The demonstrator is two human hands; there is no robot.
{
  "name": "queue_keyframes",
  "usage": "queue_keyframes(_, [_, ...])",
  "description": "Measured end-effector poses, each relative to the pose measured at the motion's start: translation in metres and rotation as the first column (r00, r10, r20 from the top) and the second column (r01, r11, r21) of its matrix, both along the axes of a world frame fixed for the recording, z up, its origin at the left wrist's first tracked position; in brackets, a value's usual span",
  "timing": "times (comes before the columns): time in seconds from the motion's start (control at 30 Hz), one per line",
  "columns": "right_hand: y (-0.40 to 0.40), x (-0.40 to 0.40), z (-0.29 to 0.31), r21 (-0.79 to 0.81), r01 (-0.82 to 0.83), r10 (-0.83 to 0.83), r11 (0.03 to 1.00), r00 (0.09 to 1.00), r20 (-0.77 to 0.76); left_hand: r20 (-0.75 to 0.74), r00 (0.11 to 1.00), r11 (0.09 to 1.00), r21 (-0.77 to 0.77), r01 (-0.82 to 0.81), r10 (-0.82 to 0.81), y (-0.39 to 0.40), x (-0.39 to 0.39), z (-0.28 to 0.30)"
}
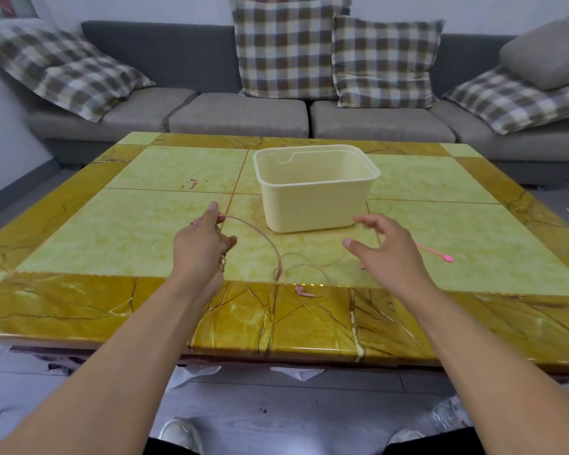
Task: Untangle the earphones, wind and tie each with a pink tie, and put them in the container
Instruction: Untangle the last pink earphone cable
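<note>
A thin pinkish earphone cable (pixel 270 244) loops over the table in front of the cream container (pixel 316 205). My left hand (pixel 201 247) grips one end of the cable, with wound cable hanging under its palm. My right hand (pixel 384 247) hovers with spread, loosely bent fingers; a strand of cable runs by its fingers, contact unclear. A pink tie (pixel 435 252) lies on the table to the right of my right hand. A small pink piece (pixel 304 292), perhaps an earbud, lies near the table's front border.
The yellow-green tiled table (pixel 145 231) has a marbled brown border. A grey sofa (pixel 243 116) with checked cushions stands behind it. White scraps and my shoes lie on the floor below the front edge.
</note>
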State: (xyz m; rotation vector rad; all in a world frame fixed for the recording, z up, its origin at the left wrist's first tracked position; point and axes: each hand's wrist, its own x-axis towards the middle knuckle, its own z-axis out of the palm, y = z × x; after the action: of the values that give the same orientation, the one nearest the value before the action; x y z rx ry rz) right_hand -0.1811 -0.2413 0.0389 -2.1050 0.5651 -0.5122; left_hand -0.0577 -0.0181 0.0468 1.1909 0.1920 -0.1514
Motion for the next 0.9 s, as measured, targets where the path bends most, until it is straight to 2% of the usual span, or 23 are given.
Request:
queue_keyframes(0.07, [0.016,0.004,-0.001,-0.130,-0.001,0.004,0.991,1.000,0.028,0.051,0.998,0.999,0.022,0.033,-0.034,-0.005,-0.005,0.003])
queue_keyframes(0.1, [0.026,0.004,-0.001,-0.137,-0.002,0.010,0.991,0.998,0.057,0.080,0.996,0.998,0.041,0.042,-0.045,-0.008,-0.008,0.004])
queue_keyframes(0.17, [0.047,0.003,0.001,-0.058,-0.054,0.059,0.997,0.993,0.103,0.136,0.988,0.996,0.072,0.060,-0.069,-0.013,-0.015,0.007])
queue_keyframes(0.23, [0.068,0.000,0.001,0.049,-0.194,0.188,0.980,0.977,0.098,0.184,0.978,0.993,0.082,0.083,-0.097,-0.016,-0.020,0.010])
queue_keyframes(0.3, [0.082,-0.001,-0.003,0.051,-0.266,0.266,0.963,0.964,0.002,0.223,0.966,0.990,0.071,0.120,-0.133,-0.018,-0.024,0.014])
queue_keyframes(0.37, [0.088,0.002,-0.011,0.039,-0.267,0.269,0.963,0.958,-0.095,0.247,0.954,0.985,0.043,0.164,-0.170,-0.019,-0.026,0.017])
queue_keyframes(0.5, [0.094,0.008,-0.017,0.105,-0.365,0.374,0.925,0.923,-0.086,0.236,0.951,0.975,-0.043,0.216,-0.200,-0.015,-0.025,0.019])
queue_keyframes(0.57, [0.091,0.011,-0.016,0.137,-0.411,0.422,0.901,0.905,-0.060,0.214,0.968,0.987,-0.071,0.146,-0.128,-0.012,-0.022,0.019])
queue_keyframes(0.67, [0.080,0.009,-0.012,0.396,-0.399,0.438,0.827,0.899,-0.008,0.106,0.990,0.994,-0.049,-0.093,0.098,0.000,-0.009,0.012])
queue_keyframes(0.73, [0.070,0.006,-0.007,0.493,-0.355,0.398,0.794,0.917,0.019,0.040,0.979,0.980,-0.014,-0.198,0.199,0.011,0.002,0.005])
queue_keyframes(0.9, [0.050,0.003,0.005,0.555,-0.233,0.204,0.799,0.972,0.115,-0.013,0.971,0.971,0.016,-0.240,0.241,0.023,0.014,-0.008])
